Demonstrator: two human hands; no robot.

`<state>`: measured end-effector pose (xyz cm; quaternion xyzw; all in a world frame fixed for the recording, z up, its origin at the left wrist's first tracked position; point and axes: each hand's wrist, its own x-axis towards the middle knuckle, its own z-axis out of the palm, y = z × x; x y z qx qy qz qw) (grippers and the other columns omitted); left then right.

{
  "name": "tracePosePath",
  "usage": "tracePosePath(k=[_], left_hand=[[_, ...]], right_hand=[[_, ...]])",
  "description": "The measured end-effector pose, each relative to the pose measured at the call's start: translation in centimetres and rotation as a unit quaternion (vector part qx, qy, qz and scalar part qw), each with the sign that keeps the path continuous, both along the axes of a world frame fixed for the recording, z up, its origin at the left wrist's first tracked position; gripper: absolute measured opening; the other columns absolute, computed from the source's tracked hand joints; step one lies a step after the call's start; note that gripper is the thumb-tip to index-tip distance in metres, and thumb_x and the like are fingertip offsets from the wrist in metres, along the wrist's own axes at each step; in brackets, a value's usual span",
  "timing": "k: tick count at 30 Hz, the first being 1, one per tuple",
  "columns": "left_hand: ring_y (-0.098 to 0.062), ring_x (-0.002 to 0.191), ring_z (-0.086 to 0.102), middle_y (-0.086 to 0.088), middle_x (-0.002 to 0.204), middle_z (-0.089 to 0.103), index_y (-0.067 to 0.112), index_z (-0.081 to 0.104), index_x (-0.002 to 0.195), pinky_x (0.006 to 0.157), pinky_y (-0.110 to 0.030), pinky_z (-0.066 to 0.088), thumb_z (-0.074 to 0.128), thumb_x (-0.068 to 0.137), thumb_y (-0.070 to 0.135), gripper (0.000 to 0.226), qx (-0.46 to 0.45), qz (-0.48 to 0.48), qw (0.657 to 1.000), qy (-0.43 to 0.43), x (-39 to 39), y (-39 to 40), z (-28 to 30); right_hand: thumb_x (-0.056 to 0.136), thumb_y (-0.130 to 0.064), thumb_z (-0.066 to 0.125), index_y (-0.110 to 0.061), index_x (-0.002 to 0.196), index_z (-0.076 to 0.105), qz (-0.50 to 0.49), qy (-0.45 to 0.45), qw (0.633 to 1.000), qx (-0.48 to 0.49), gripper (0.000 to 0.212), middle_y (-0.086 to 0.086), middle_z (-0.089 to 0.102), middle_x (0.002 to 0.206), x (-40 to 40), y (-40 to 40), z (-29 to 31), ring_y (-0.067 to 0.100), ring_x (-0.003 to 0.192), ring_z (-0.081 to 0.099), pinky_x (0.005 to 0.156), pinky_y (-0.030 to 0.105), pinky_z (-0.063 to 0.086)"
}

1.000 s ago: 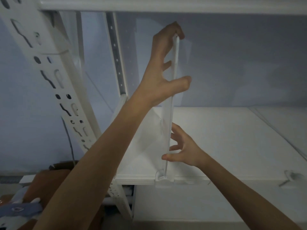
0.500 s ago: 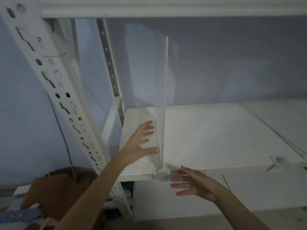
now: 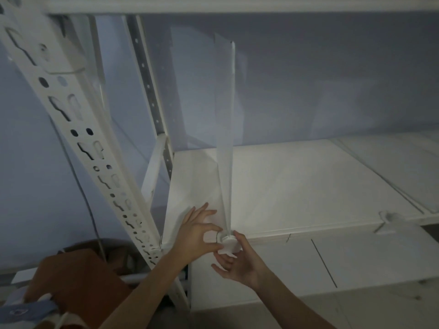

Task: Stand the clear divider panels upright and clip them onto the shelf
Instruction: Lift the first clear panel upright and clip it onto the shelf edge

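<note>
A clear divider panel (image 3: 226, 129) stands upright near the left end of the white shelf (image 3: 308, 186), seen edge-on. Its white clip (image 3: 228, 243) sits over the shelf's front edge. My left hand (image 3: 197, 233) pinches the clip from the left with thumb and forefinger. From below and to the right, my right hand (image 3: 237, 260) cups the clip with fingers curled around it. A second clear clip (image 3: 388, 220) hangs on the shelf's front edge far to the right.
A white perforated upright post (image 3: 78, 129) slants down the left side, with another slotted post (image 3: 149, 91) behind it. An upper shelf (image 3: 237, 5) runs across the top. A brown cardboard box (image 3: 83, 279) sits at lower left. A lower white board (image 3: 308, 264) lies under the shelf.
Both hands have dropped from the panel's upper and middle edge down to the clip at its foot. The panel now stands without a hand on its top.
</note>
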<state>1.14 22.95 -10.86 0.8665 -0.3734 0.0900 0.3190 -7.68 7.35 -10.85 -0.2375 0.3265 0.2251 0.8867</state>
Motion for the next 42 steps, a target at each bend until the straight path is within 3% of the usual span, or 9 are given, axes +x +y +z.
tracePosePath(k=[5, 8, 11, 15, 17, 24, 30, 37, 42], left_hand=[[-0.014, 0.138, 0.025, 0.015, 0.134, 0.042, 0.045, 0.069, 0.089, 0.117, -0.044, 0.010, 0.067, 0.054, 0.067, 0.041, -0.017, 0.011, 0.998, 0.061, -0.1, -0.1, 0.2], [-0.008, 0.138, 0.023, 0.027, 0.134, 0.036, 0.062, 0.061, 0.082, 0.116, -0.039, 0.008, 0.060, 0.053, 0.080, 0.034, -0.025, 0.010, 0.997, 0.072, 0.0, -0.1, 0.1], [0.002, 0.137, 0.022, 0.036, 0.133, 0.034, 0.044, 0.069, 0.090, 0.116, -0.031, 0.007, 0.058, 0.057, 0.080, 0.050, -0.040, 0.021, 0.998, 0.052, 0.1, -0.3, -0.3], [0.017, 0.134, 0.016, 0.051, 0.132, 0.029, 0.038, 0.070, 0.092, 0.113, -0.011, 0.004, 0.058, 0.058, 0.080, 0.055, -0.060, 0.035, 0.997, 0.036, -0.2, -0.6, -0.6], [0.016, 0.134, 0.017, 0.050, 0.133, 0.029, 0.034, 0.071, 0.091, 0.113, -0.011, 0.006, 0.061, 0.058, 0.077, 0.054, -0.064, 0.039, 0.997, 0.031, -0.2, -0.6, -0.7], [-0.001, 0.141, 0.018, 0.009, 0.134, 0.049, 0.032, 0.073, 0.088, 0.116, -0.020, 0.012, 0.064, 0.065, 0.069, 0.045, -0.059, 0.043, 0.997, 0.002, -0.5, -3.3, -1.1], [-0.012, 0.139, 0.024, 0.011, 0.136, 0.047, 0.030, 0.074, 0.089, 0.114, -0.036, 0.020, 0.067, 0.060, 0.068, 0.048, -0.054, 0.022, 0.997, 0.048, -1.3, -9.3, -0.6], [-0.004, 0.138, 0.022, 0.010, 0.134, 0.050, 0.031, 0.074, 0.088, 0.115, -0.022, 0.011, 0.058, 0.064, 0.075, 0.053, -0.056, 0.011, 0.997, 0.044, -1.5, -12.5, -0.5], [-0.009, 0.137, 0.026, 0.015, 0.133, 0.048, 0.032, 0.074, 0.091, 0.113, -0.035, 0.021, 0.059, 0.064, 0.074, 0.052, -0.053, 0.023, 0.996, 0.061, -2.0, -13.2, -0.4]], right_hand=[[0.064, -0.018, 0.077, -0.004, 0.106, 0.053, -0.002, 0.018, 1.000, 0.005, 0.051, 0.023, 0.058, 0.099, 0.4, -0.3, 0.8, 0.031, 0.088, 0.061, 0.082, 0.046, 0.053], [0.069, -0.016, 0.074, -0.003, 0.103, 0.055, 0.008, 0.025, 1.000, -0.011, 0.041, 0.023, 0.057, 0.100, 0.8, -0.5, 1.2, 0.032, 0.087, 0.060, 0.083, 0.046, 0.051], [0.070, -0.016, 0.071, -0.001, 0.095, 0.057, 0.017, 0.024, 0.999, -0.020, 0.032, 0.022, 0.057, 0.095, 0.9, -0.5, 1.3, 0.030, 0.083, 0.058, 0.080, 0.044, 0.050], [0.063, -0.015, 0.072, 0.001, 0.076, 0.066, 0.027, 0.003, 0.999, -0.017, 0.022, 0.015, 0.052, 0.081, 0.9, -0.6, 1.3, 0.025, 0.073, 0.052, 0.076, 0.039, 0.045], [0.056, -0.016, 0.075, -0.001, 0.061, 0.067, 0.038, -0.026, 0.999, -0.008, 0.018, 0.012, 0.044, 0.074, 1.0, -0.6, 1.1, 0.021, 0.066, 0.044, 0.072, 0.034, 0.040], [0.053, -0.017, 0.072, -0.002, 0.076, 0.064, 0.029, 0.008, 0.999, -0.023, 0.028, 0.012, 0.051, 0.066, 1.4, -2.9, 0.5, 0.023, 0.064, 0.048, 0.071, 0.036, 0.046], [0.067, -0.019, 0.067, 0.000, 0.071, 0.068, -0.002, 0.035, 0.998, -0.042, 0.020, 0.016, 0.055, 0.074, 0.1, -8.8, 0.1, 0.028, 0.070, 0.052, 0.074, 0.041, 0.049], [0.063, -0.018, 0.069, -0.003, 0.078, 0.064, -0.001, 0.043, 0.998, -0.049, 0.022, 0.015, 0.056, 0.067, -0.2, -11.9, 0.2, 0.026, 0.067, 0.053, 0.074, 0.037, 0.049], [0.065, -0.018, 0.067, -0.003, 0.076, 0.065, 0.001, 0.042, 0.998, -0.053, 0.019, 0.015, 0.059, 0.061, -0.4, -12.6, 0.5, 0.026, 0.066, 0.054, 0.074, 0.038, 0.048]])
